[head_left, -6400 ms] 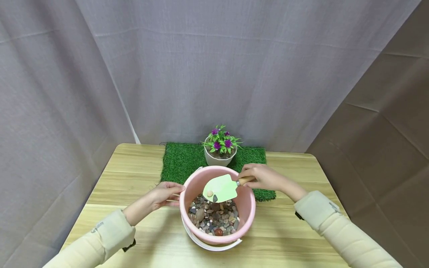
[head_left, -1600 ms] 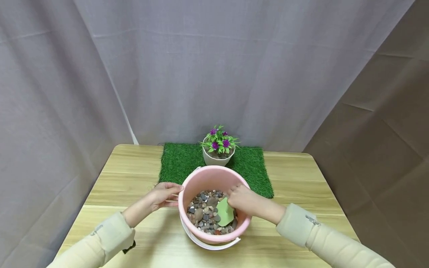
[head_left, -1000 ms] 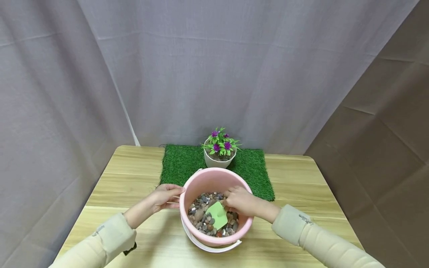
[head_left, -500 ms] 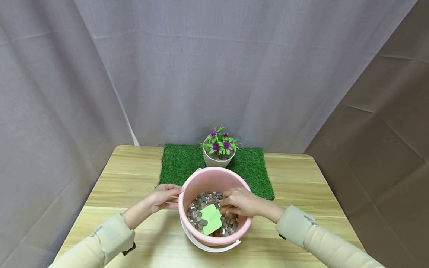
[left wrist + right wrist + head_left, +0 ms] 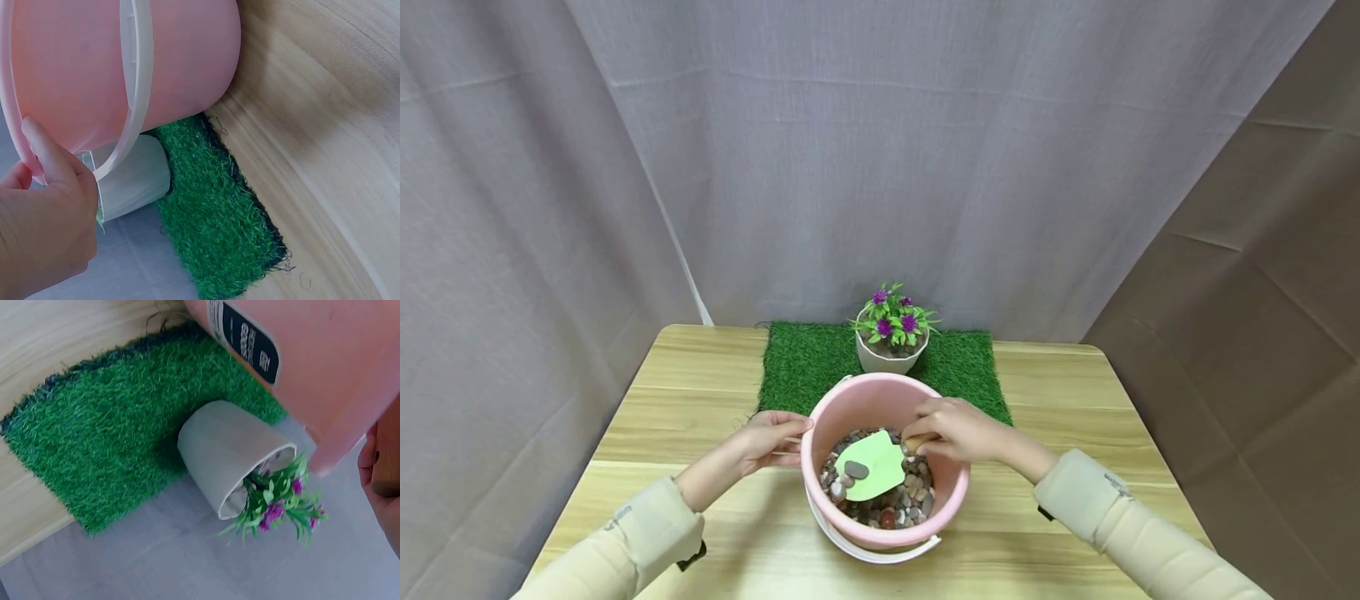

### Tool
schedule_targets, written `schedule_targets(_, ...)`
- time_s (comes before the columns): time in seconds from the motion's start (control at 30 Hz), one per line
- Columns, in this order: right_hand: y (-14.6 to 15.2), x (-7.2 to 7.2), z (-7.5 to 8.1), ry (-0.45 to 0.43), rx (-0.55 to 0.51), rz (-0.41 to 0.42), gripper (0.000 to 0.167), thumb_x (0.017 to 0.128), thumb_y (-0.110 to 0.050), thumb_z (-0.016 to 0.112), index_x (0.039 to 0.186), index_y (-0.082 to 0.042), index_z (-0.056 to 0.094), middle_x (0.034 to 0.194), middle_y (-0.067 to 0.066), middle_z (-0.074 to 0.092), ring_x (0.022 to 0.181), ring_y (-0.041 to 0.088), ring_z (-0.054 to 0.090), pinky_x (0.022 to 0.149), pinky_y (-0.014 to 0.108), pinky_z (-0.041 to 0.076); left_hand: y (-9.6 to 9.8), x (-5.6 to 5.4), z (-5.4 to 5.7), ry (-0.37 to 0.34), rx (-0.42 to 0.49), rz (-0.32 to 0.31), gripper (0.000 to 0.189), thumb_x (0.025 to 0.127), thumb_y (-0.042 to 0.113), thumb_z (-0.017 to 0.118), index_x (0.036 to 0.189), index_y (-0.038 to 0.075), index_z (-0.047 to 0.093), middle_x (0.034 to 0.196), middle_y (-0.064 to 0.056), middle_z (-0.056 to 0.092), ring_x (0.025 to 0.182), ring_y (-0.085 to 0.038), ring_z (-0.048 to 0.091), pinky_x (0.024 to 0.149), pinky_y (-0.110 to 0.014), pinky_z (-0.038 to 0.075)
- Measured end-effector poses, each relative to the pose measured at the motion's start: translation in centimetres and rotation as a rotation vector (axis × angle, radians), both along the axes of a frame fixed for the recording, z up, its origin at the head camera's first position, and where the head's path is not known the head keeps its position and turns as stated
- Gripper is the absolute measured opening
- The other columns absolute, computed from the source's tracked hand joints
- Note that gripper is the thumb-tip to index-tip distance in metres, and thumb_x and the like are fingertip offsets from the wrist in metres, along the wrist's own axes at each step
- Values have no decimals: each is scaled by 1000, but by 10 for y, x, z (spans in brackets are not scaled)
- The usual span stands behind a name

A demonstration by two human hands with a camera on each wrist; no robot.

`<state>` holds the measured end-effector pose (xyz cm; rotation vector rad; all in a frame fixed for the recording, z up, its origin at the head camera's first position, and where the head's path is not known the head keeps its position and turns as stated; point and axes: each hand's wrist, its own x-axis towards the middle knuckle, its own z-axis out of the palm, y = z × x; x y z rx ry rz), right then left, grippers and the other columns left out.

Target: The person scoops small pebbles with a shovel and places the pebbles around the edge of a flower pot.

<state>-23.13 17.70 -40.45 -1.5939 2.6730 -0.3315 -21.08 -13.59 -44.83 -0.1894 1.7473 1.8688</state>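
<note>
A pink bucket with pebbles over its bottom stands at the front of the table. My left hand pinches its left rim between thumb and fingers, as the left wrist view also shows. Inside the bucket, my right hand grips the wooden handle of a garden trowel, palm down. The light green blade lies nearly level over the pebbles, pointing left. It bears a flat grey pebble and a few smaller ones near its tip. In the right wrist view the end of the wooden handle shows beside the hand.
Behind the bucket, a white pot with a purple-flowered plant stands on a green artificial grass mat. The bucket's white carrying handle hangs down at the front. Grey curtains rise behind the wooden table.
Earlier the trowel was above the bucket with two pebbles on it, then dug into the pebbles. Now my right hand has raised and levelled it with other pebbles aboard. My left hand stays put.
</note>
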Motion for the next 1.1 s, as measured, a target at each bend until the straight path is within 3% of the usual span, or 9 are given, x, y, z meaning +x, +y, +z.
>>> schedule_targets(0.23,7,-6,6,-12,-46,-34,25,81,-20,72,104,-14,72,102,0,68,94,16,64,86,36,58,0,-1,1,9,1,1,30,92,11,58,114,-9,56,81,-3,66,67,-7,65,71,-25,63)
schedule_targets(0.4,11,-10,11,40,-81,-45,24,79,-19,74,103,-16,72,97,-2,67,90,15,63,81,34,59,0,-1,1,5,1,6,26,92,11,58,111,-7,58,79,-2,66,66,-7,65,71,-25,63)
schedule_targets(0.6,18,-14,14,39,-92,-66,25,79,-20,74,104,-17,72,94,-3,66,85,12,61,75,29,58,0,-2,0,2,0,5,26,92,11,58,111,-7,57,79,-3,66,67,-8,65,72,-26,63)
schedule_targets(0.8,27,-20,18,-1,-116,-71,26,79,-16,74,105,-13,72,93,-1,66,82,12,59,71,25,58,1,-1,0,-12,-2,11,25,92,12,58,110,-6,57,78,-2,65,66,-7,64,71,-25,63)
schedule_targets(1.1,39,-27,24,-32,-128,-124,26,81,-13,72,106,-6,70,95,4,66,84,15,60,74,27,60,-1,-1,1,-8,15,-2,26,93,12,57,112,-7,56,78,-2,66,66,-7,65,71,-24,63)
